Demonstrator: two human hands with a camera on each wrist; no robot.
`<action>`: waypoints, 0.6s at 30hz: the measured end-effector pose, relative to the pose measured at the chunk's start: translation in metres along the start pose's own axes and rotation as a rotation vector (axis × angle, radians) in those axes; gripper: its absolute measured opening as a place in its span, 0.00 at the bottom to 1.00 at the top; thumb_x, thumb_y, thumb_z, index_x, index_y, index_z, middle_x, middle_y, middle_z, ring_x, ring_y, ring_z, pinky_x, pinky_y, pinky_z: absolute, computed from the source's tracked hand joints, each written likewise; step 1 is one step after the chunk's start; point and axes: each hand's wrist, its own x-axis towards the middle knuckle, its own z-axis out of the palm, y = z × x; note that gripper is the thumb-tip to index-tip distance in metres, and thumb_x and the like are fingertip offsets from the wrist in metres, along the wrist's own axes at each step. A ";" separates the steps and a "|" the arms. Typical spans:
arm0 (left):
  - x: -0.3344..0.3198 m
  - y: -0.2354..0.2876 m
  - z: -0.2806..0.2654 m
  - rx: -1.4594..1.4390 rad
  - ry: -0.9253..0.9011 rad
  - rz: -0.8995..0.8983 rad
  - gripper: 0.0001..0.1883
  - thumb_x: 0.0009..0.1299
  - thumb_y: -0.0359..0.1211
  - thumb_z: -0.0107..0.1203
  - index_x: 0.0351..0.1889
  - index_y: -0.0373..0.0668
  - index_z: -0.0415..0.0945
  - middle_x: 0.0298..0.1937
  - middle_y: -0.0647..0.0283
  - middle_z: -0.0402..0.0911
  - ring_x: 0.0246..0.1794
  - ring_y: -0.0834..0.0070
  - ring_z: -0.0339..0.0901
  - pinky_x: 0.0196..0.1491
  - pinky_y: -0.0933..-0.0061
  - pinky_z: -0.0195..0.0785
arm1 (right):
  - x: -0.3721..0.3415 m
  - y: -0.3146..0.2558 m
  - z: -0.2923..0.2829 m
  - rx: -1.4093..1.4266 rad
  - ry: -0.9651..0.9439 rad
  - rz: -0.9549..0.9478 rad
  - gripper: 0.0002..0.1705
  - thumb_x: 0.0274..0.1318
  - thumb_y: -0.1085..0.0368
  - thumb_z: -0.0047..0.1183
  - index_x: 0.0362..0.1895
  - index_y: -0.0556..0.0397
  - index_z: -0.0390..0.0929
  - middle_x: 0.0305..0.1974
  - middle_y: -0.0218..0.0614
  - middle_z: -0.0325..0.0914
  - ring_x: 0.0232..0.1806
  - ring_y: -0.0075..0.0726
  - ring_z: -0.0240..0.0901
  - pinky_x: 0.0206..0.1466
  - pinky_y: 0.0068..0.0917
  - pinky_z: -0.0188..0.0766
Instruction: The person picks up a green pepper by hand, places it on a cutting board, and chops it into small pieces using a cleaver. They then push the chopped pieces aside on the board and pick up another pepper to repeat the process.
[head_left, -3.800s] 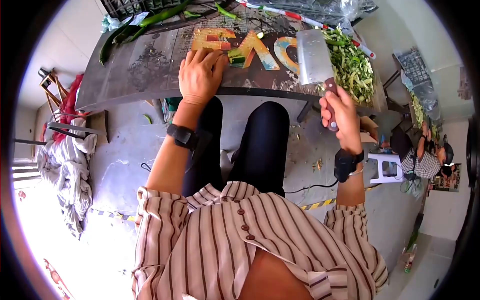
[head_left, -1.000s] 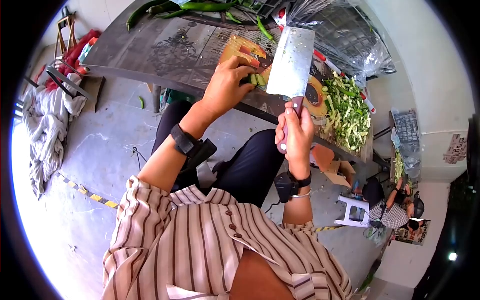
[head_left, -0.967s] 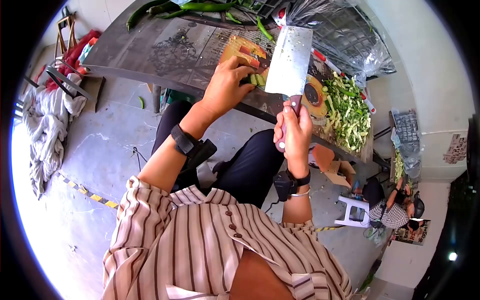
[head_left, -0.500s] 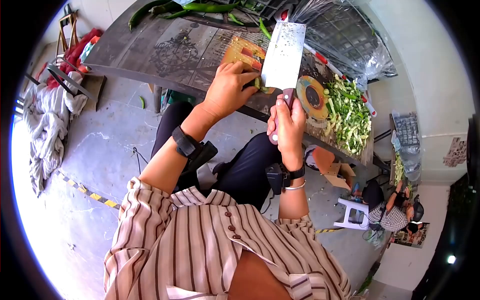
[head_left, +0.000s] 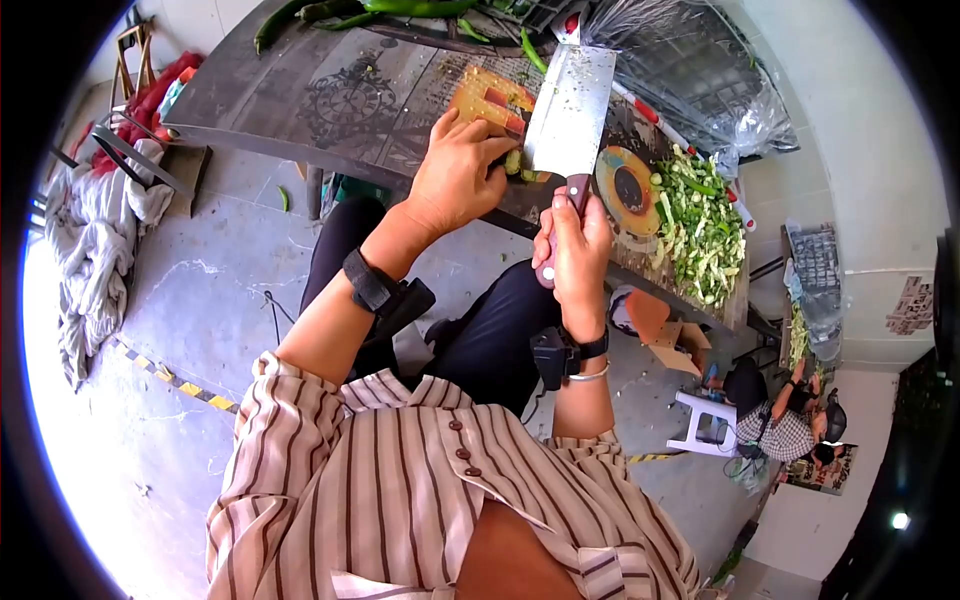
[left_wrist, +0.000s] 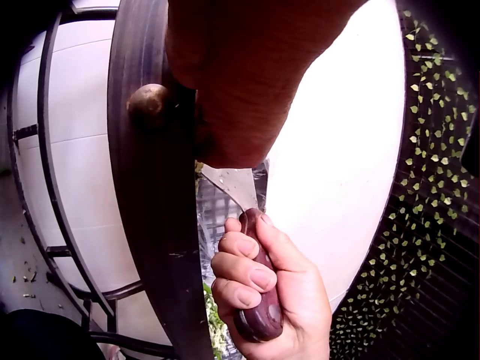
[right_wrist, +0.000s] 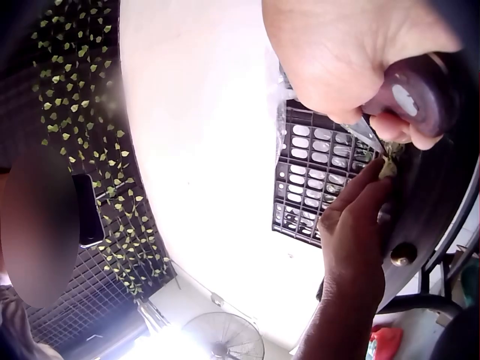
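Note:
My right hand (head_left: 572, 248) grips the dark handle of a cleaver (head_left: 570, 110), its broad blade flecked with green bits. In the head view the blade stands just right of my left hand (head_left: 460, 175), close over the table. My left hand holds a bunched piece of green chili pepper (head_left: 514, 162) near the table's front edge, fingers and thumb at its sides. The right wrist view shows the pale cut end of the pepper (right_wrist: 388, 168) at the left fingertips, beside the blade. The left wrist view shows the right fingers (left_wrist: 244, 270) curled round the handle.
A heap of chopped green pepper (head_left: 700, 230) lies on the right of the table (head_left: 290, 110). Whole green chilies (head_left: 420, 8) lie along the far edge, near a plastic-covered black crate (head_left: 690, 80) and a red-and-white pole (head_left: 645, 112). Another person (head_left: 785, 430) sits at the right.
Since the oldest frame, the cleaver has come from beside the chopped heap to my left hand. Over the last second it shifts slightly left, and the left fingers shift on the pepper.

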 end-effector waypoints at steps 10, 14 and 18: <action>0.001 0.002 0.002 0.080 0.004 0.001 0.16 0.56 0.32 0.56 0.43 0.43 0.81 0.44 0.62 0.79 0.52 0.64 0.75 0.70 0.54 0.52 | 0.000 0.002 0.003 0.007 0.013 0.032 0.08 0.70 0.65 0.45 0.41 0.56 0.64 0.22 0.30 0.66 0.13 0.19 0.62 0.14 0.21 0.64; 0.001 0.003 0.003 0.094 0.017 -0.001 0.15 0.56 0.32 0.56 0.43 0.44 0.81 0.43 0.63 0.79 0.52 0.64 0.75 0.70 0.53 0.51 | 0.000 0.002 0.004 0.038 0.015 0.076 0.08 0.70 0.64 0.45 0.41 0.56 0.64 0.23 0.30 0.67 0.14 0.20 0.63 0.14 0.22 0.66; 0.001 0.002 0.003 0.100 0.006 -0.011 0.15 0.56 0.32 0.56 0.43 0.44 0.81 0.43 0.63 0.79 0.52 0.65 0.75 0.70 0.53 0.51 | 0.001 0.004 0.001 0.144 0.011 0.151 0.10 0.70 0.61 0.46 0.42 0.54 0.64 0.26 0.30 0.68 0.15 0.21 0.63 0.15 0.23 0.66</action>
